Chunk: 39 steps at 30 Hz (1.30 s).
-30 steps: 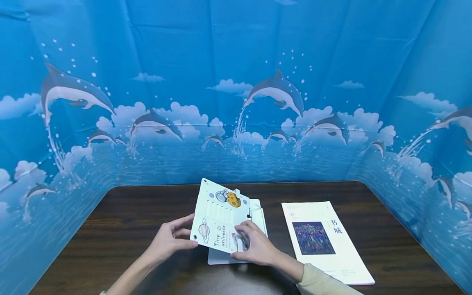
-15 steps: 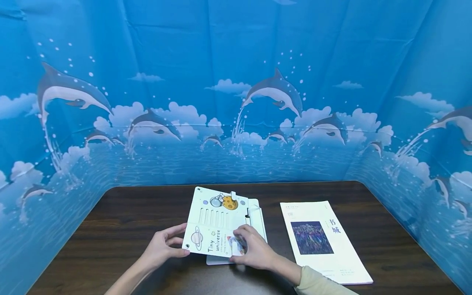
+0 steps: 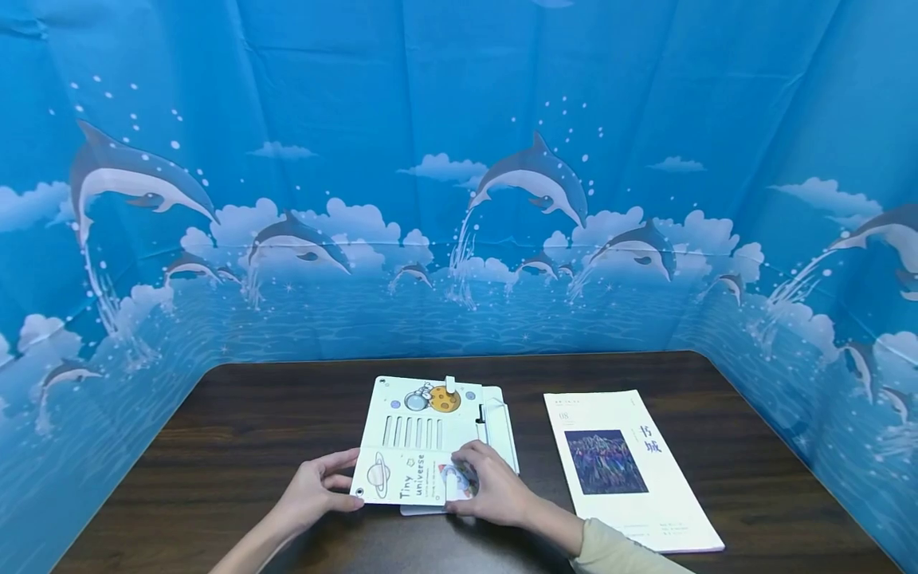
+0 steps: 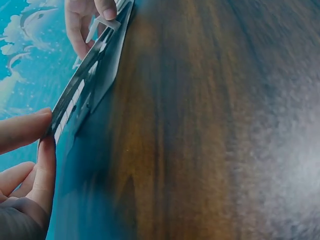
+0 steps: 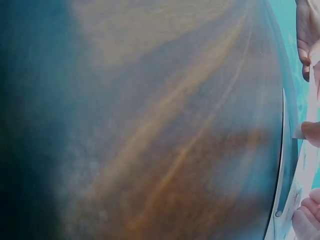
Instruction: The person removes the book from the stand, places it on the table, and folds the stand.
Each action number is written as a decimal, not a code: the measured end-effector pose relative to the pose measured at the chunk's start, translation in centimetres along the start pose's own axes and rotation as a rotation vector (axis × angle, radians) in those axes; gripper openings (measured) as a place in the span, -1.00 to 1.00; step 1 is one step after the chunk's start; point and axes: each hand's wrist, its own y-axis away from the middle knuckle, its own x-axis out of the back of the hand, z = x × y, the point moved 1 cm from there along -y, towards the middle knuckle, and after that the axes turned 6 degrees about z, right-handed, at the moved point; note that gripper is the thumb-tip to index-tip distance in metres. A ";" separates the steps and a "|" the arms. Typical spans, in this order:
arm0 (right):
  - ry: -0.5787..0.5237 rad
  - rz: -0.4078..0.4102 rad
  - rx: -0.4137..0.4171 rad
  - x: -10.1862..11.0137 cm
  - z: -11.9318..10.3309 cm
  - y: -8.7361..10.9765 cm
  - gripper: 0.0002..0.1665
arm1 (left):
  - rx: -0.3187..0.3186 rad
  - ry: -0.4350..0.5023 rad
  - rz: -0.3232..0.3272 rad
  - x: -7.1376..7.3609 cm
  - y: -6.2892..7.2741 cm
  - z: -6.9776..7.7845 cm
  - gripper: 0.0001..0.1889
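A white folding book stand [image 3: 459,434], printed with an astronaut, a planet and "Tiny universe", has its slotted front panel lifted off the base plate [image 3: 504,434]. My left hand [image 3: 315,493] pinches the panel's near left corner between thumb and fingers. At the near right, my right hand [image 3: 496,488] holds the edge by a small white page clip [image 3: 451,485]. A second clip [image 3: 450,384] sits on the far edge. Seen from the left wrist, the panel [image 4: 75,87] stands apart from the base, with support parts between them. The right wrist view shows only part of the stand [image 5: 305,172].
A white book [image 3: 631,470] with a dark square picture lies to the right of the stand on the dark wood table [image 3: 244,430]. Behind the table hangs a blue dolphin-print cloth [image 3: 430,199].
The front panel has swung down and slightly left, now lying flatter over the base. My left hand has gone down and left with its corner. My right hand stays at the clip.
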 end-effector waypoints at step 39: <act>-0.160 0.000 -0.095 4.1 1.0 -0.9 -0.41 | 0.027 -0.071 0.061 -0.8 0.1 -1.4 -0.23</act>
